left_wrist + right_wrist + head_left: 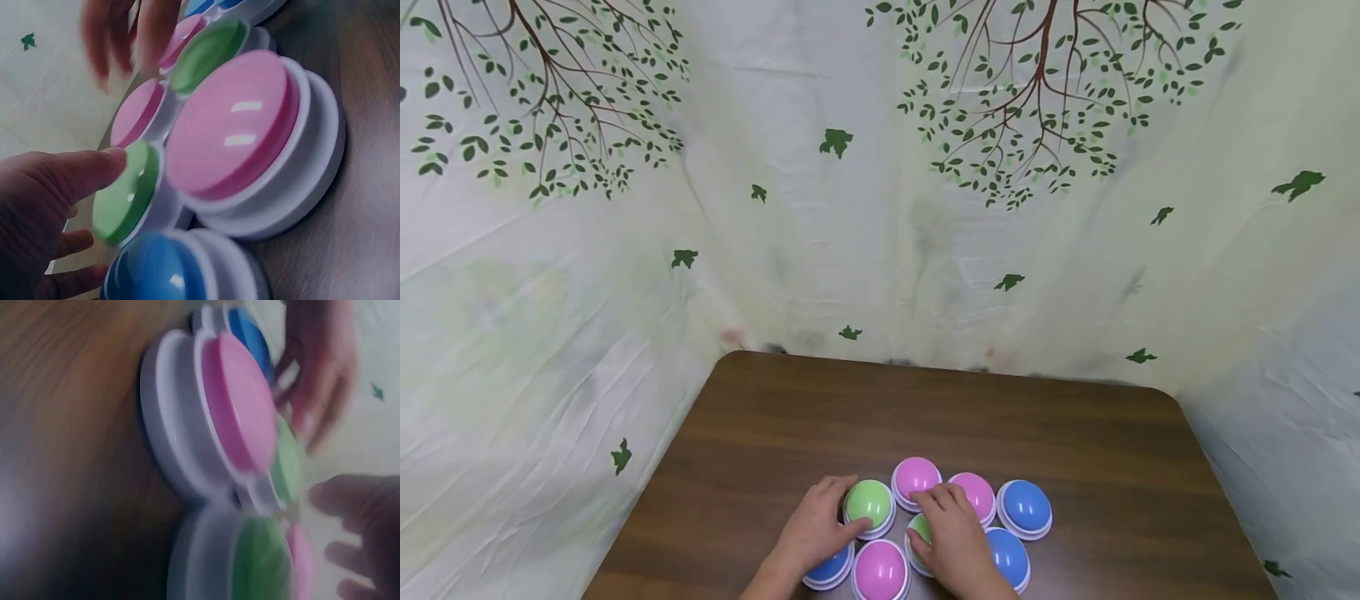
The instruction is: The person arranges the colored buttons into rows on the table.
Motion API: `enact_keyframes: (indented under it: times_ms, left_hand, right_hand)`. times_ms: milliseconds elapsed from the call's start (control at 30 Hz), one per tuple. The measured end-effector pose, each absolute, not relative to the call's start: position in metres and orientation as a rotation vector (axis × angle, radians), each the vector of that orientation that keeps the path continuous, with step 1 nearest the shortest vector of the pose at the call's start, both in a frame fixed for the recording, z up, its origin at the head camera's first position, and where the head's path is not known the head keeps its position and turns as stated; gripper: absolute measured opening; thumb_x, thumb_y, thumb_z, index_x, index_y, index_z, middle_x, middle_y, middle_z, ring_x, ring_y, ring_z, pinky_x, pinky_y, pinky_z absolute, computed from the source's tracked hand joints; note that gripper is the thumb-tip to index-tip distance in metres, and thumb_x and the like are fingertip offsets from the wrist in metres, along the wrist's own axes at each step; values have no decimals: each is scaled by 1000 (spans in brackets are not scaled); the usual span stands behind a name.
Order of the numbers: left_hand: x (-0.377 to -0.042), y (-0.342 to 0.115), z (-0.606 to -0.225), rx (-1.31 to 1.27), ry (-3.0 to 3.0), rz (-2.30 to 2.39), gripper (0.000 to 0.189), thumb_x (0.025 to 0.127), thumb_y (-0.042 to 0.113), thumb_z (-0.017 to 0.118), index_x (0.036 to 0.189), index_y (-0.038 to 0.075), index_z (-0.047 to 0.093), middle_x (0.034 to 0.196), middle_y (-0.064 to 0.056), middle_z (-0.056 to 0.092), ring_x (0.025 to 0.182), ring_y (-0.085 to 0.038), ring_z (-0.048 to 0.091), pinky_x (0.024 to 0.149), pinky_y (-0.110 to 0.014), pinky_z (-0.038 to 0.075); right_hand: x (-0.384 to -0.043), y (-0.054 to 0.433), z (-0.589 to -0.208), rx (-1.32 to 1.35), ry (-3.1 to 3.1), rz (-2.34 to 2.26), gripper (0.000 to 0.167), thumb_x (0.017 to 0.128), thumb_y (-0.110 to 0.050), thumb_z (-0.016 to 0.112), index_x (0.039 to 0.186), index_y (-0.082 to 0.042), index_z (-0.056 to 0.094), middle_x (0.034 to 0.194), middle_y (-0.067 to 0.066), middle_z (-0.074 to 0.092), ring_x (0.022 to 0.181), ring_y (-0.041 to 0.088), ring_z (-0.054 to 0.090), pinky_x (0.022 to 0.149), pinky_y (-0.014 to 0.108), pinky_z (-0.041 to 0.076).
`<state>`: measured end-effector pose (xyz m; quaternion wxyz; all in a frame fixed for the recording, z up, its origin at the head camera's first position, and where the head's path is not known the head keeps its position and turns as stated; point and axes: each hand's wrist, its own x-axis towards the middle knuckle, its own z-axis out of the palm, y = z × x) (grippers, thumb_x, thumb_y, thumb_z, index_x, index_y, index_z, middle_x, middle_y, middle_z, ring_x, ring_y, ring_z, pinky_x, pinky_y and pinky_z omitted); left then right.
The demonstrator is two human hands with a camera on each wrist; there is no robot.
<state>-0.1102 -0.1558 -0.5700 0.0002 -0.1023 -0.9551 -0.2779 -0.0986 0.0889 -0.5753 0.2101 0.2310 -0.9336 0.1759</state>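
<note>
Round push buttons with coloured domes on white bases stand close together on the table. My left hand (811, 527) spreads thumb and fingers around the left green button (869, 505), thumb tip at its dome's edge in the left wrist view. Below that hand is a blue button (830, 570), partly covered. Over the second green button (919, 533) hovers my right hand (957, 537), fingers extended toward the back pink button (917, 477) and hiding part of the green one. A front pink button (881, 572) sits between both hands.
Right of my right hand are another pink button (977, 493) and two blue ones, a rear blue button (1027, 505) and a front blue button (1009, 557). The brown wooden table (850, 408) ends at a leaf-patterned cloth wall (880, 250).
</note>
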Motion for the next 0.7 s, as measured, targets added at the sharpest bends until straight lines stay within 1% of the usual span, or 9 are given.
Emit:
enact_keyframes:
  times_ms: [67,167,233,300,500,700]
  left_hand:
    - [-112,-151,-573,-358,-3002,-884,71,76,43,85,134,7,63,126,-11,67,116,-32,63,99,-51,53]
    - [-114,-146,-577,-393,-2996,-856,74,73,40,87,134,6,62,126,-12,66,112,-31,63,96,-50,53]
    - [-114,-143,-578,-391,-2984,-835,75,71,37,88,134,6,62,125,-11,66,109,-30,62,93,-48,54]
    - [-114,-141,-579,-379,-2976,-820,78,69,36,90,135,5,62,124,-11,66,107,-30,62,92,-48,54]
    - [-115,-139,-578,-343,-3009,-815,86,64,39,92,135,3,60,123,-15,66,109,-33,62,94,-50,53]
    - [-121,-145,-577,-416,-3016,-753,81,62,42,92,125,0,63,115,-12,68,101,-30,62,91,-44,52]
  right_hand:
    - [-103,74,-577,672,-2657,448,56,68,-34,91,117,-16,72,114,4,68,115,30,59,104,44,48]
    - [-112,60,-577,687,-2753,407,59,68,-35,89,120,-16,71,131,11,64,132,42,52,113,53,42]
    - [-118,54,-577,690,-2814,398,59,69,-36,89,122,-16,71,141,13,60,139,48,45,116,57,38]
    - [-123,50,-577,705,-2858,395,59,69,-38,89,121,-16,72,146,14,57,142,50,41,116,60,36]
    - [-134,43,-577,779,-2919,371,64,68,-49,90,119,-14,72,144,13,59,143,48,40,116,61,35]
    - [-142,39,-577,856,-2890,342,67,65,-55,90,114,-13,72,134,10,65,136,45,47,114,63,36]
